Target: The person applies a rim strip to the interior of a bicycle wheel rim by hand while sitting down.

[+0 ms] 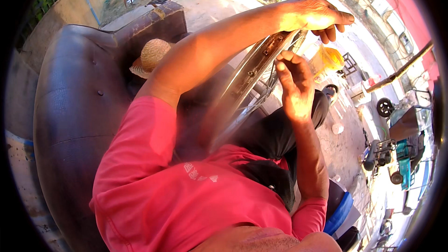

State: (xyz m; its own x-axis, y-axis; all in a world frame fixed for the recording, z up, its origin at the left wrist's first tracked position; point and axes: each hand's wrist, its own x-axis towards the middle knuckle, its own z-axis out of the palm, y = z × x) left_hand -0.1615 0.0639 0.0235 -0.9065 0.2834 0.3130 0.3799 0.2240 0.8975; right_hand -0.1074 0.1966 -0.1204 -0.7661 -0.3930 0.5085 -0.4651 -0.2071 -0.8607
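A metal spoked wheel rim point(249, 72) stands tilted between my arms, its inner channel rusty and its lower end blurred. My left arm reaches across above it. My left hand point(319, 16) is just past the rim's top end, its fingers loosely bent and apart, with nothing visible in them. Beside the rim's spoke side is my right hand point(297, 84), raised, with thumb and fingers curled toward each other. Anything between those fingertips is too small to make out. The rim's lower end comes down near my lap.
At left is a dark padded sofa point(79, 107) with a straw hat point(155, 55) on it. A yellow bag or container point(330, 60) sits beyond my hands. Small wheeled machinery point(401, 158) stands at right, near a leaning pole point(401, 67). A low wall point(70, 11) runs behind the sofa.
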